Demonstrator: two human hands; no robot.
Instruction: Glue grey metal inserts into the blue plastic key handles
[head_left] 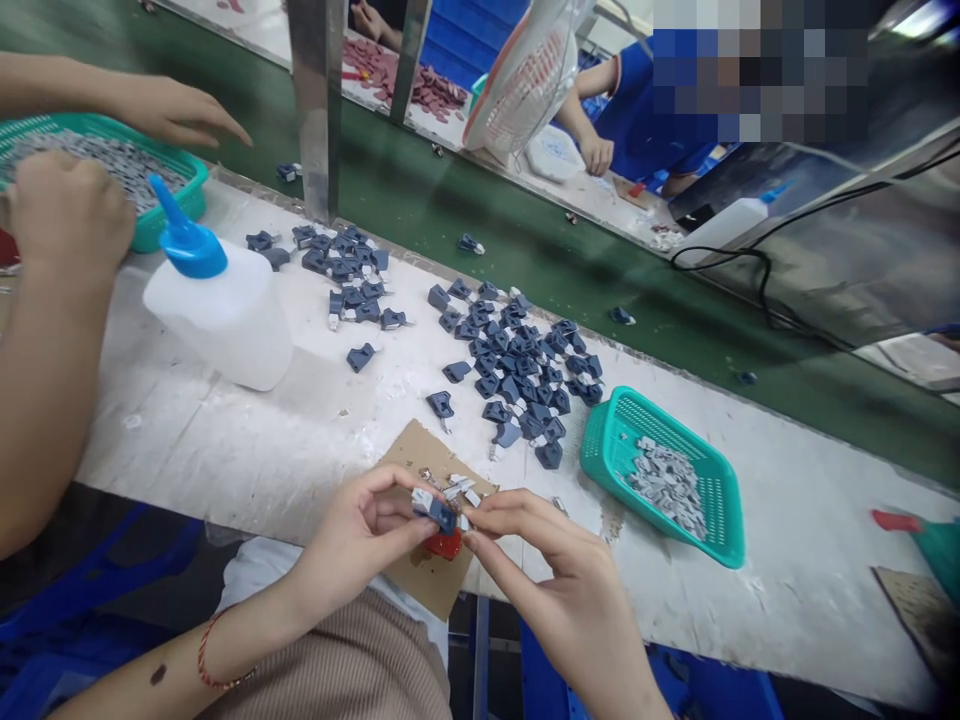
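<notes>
My left hand [375, 520] pinches a dark blue plastic part [442, 517] with a light grey piece at its end. Close beside it, my right hand [536, 540] is closed, thumb and forefinger on a small light piece [463, 522] near the blue part. Beneath both hands lies a brown cardboard sheet [431, 590], with a red object [444, 545] and several small grey pieces [459, 488] on it. Many dark blue parts [517, 360] are piled on the table just beyond.
A green basket [600, 450] of grey pieces stands to the right. A white bottle with a blue nozzle [232, 310] is at the left, near another person's arms [52, 350] and a second green basket [191, 195]. A metal post [315, 110] rises behind.
</notes>
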